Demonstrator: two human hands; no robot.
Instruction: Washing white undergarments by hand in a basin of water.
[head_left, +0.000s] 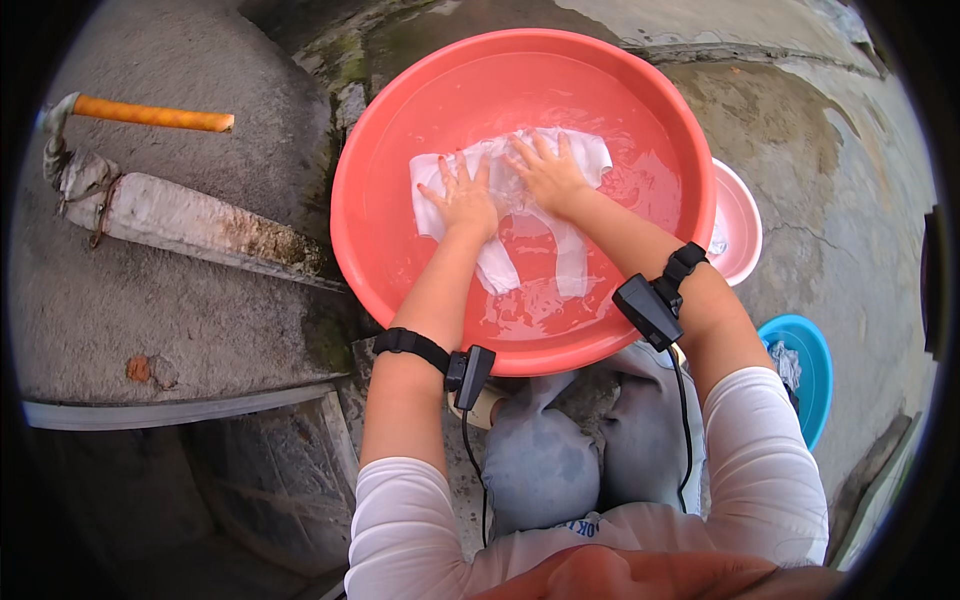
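Before me stands a large red plastic basin (360, 300) with shallow water in it. A white garment (574, 259) lies spread in the water, its two narrow parts pointing towards me. My left hand (466, 199) rests flat on the garment's left part with fingers apart. On its upper right part lies my right hand (551, 174), palm down, fingers also spread. Neither hand grips the cloth. Each forearm carries a black device on a strap, with a cable running towards my body.
At the right, a pink basin (739, 217) stands partly behind the red one, and a blue basin (817, 375) holds cloth. To the left, a whitish post (187, 214) and an orange pipe (154, 114) are over rough concrete. My knees are close below the red basin.
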